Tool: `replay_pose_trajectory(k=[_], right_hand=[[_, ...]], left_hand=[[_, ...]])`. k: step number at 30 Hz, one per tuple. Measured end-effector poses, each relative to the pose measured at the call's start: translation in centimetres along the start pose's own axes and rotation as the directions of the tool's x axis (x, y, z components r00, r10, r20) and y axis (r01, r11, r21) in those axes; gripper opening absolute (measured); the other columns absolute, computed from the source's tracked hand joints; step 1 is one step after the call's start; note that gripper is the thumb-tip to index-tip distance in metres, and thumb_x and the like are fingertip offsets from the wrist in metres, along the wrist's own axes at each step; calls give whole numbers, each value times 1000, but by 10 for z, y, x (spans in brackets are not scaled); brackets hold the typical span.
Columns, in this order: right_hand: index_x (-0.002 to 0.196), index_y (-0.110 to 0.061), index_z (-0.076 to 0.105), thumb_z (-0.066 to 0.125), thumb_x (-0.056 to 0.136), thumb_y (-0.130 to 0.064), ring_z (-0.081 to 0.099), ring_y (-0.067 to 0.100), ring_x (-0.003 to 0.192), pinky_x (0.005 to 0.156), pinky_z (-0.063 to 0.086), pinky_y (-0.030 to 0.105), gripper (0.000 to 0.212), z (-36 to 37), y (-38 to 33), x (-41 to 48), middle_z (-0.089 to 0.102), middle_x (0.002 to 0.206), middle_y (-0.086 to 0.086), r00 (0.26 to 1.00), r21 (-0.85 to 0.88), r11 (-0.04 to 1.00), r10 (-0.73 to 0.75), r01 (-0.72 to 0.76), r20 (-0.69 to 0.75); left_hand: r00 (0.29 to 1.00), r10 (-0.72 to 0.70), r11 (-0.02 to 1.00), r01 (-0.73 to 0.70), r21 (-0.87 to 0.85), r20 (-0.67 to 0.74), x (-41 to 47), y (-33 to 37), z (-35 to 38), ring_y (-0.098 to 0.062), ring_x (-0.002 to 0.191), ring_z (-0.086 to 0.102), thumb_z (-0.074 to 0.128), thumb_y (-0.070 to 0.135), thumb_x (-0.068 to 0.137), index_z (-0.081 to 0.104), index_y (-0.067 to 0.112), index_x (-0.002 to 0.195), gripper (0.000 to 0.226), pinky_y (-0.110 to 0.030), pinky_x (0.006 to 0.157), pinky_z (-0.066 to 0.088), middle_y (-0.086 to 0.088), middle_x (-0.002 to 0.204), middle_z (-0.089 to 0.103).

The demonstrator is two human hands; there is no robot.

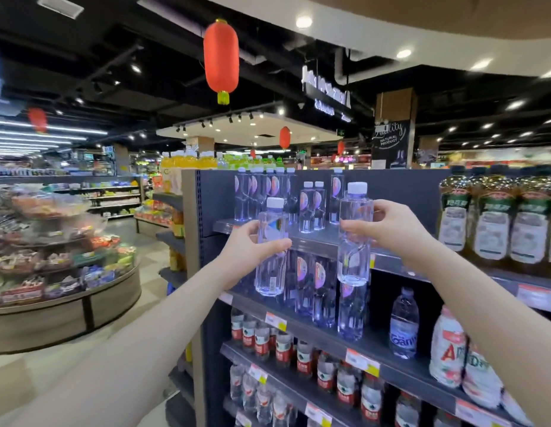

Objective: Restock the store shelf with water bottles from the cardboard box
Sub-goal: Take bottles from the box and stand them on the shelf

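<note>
I hold two clear square water bottles with white caps, upright, in front of the dark shelf unit. My left hand (252, 251) grips the left bottle (270, 272) around its middle. My right hand (388, 229) grips the right bottle (354, 260) near its upper half. Both bottles hang level with the top shelf's front edge (317, 245). Several bottles of the same kind (311, 208) stand at the back of that top shelf, and more (323, 291) fill the shelf below. The cardboard box is out of view.
Lower shelves carry red-labelled water bottles (283, 346) and a round blue-labelled bottle (404, 325). Oil bottles (489, 220) stand on the neighbouring shelf at right. A round snack display (67, 266) sits left across the aisle. Red lanterns (221, 57) hang overhead.
</note>
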State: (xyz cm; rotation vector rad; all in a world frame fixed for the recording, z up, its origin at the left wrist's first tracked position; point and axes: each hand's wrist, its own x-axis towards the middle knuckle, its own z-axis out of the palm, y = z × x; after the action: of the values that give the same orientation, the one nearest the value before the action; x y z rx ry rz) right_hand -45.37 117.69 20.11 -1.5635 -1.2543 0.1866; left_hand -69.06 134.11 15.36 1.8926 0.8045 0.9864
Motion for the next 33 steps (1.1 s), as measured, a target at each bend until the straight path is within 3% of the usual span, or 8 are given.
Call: replay_pose_trajectory(k=[3, 8, 11, 17, 20, 23, 27, 33], right_hand=[[125, -18, 67, 92, 46, -71, 77, 24, 91, 87, 62, 51, 98, 8, 14, 39, 77, 104, 3, 999, 11, 999, 30, -30, -24], [92, -20, 75, 94, 52, -60, 75, 36, 95, 92, 58, 58, 59, 21, 37, 83, 77, 97, 15, 997, -9, 1000, 23, -24, -68], [92, -15, 74, 96, 52, -60, 77, 33, 92, 93, 58, 59, 64, 29, 47, 107, 77, 97, 16, 994, -19, 999, 42, -44, -99], [100, -17, 76, 94, 70, -34, 79, 23, 89, 95, 59, 48, 39, 45, 61, 151, 80, 97, 4, 981, -30, 997, 64, -71, -183], [101, -12, 75, 95, 69, -34, 79, 24, 90, 98, 56, 56, 43, 53, 69, 175, 80, 98, 6, 958, -22, 995, 85, -95, -273], [100, -7, 72, 93, 73, -31, 79, 18, 86, 97, 56, 55, 42, 62, 72, 195, 80, 92, 5, 937, -72, 989, 98, -129, -335], [104, -11, 73, 91, 76, -26, 76, 6, 80, 84, 59, 35, 37, 72, 79, 220, 80, 91, -1, 910, -150, 974, 98, -171, -402], [103, -18, 71, 93, 69, -31, 77, 23, 92, 92, 60, 50, 43, 76, 110, 249, 80, 96, 2, 884, -152, 956, 162, -251, -438]], left_hand=[[1000, 18, 999, -18, -31, 18, 47, -4, 1, -18, 116, 70, 90, 75, 53, 51, 28, 143, 110, -47, 105, 54, 1, 129, 71], [996, 61, 996, -57, -70, 61, 109, -10, 9, -20, 119, 68, 88, 78, 50, 58, 37, 135, 98, -47, 109, 49, -2, 130, 69], [987, 99, 991, -86, -106, 126, 148, -24, 13, -19, 109, 72, 89, 63, 67, 62, 37, 124, 68, -41, 101, 53, 0, 116, 74], [946, 170, 978, -127, -167, 277, 232, -57, 23, -2, 102, 68, 87, 60, 72, 54, 30, 134, 77, -33, 97, 50, 10, 115, 71], [911, 213, 966, -144, -213, 352, 273, -67, 28, 15, 81, 59, 84, 40, 84, 49, 29, 140, 67, -21, 86, 44, 22, 99, 59], [872, 249, 958, -158, -238, 421, 301, -70, 29, 24, 59, 60, 81, 28, 89, 52, 44, 105, 36, -4, 57, 45, 20, 85, 63], [832, 321, 936, -208, -283, 452, 336, -75, 33, 8, 72, 72, 82, 26, 88, 68, 27, 114, 30, -6, 62, 49, 17, 82, 79], [809, 344, 916, -178, -360, 476, 355, -77, 37, -5, 80, 77, 83, 21, 87, 70, 21, 118, 33, -9, 62, 52, 5, 92, 82]])
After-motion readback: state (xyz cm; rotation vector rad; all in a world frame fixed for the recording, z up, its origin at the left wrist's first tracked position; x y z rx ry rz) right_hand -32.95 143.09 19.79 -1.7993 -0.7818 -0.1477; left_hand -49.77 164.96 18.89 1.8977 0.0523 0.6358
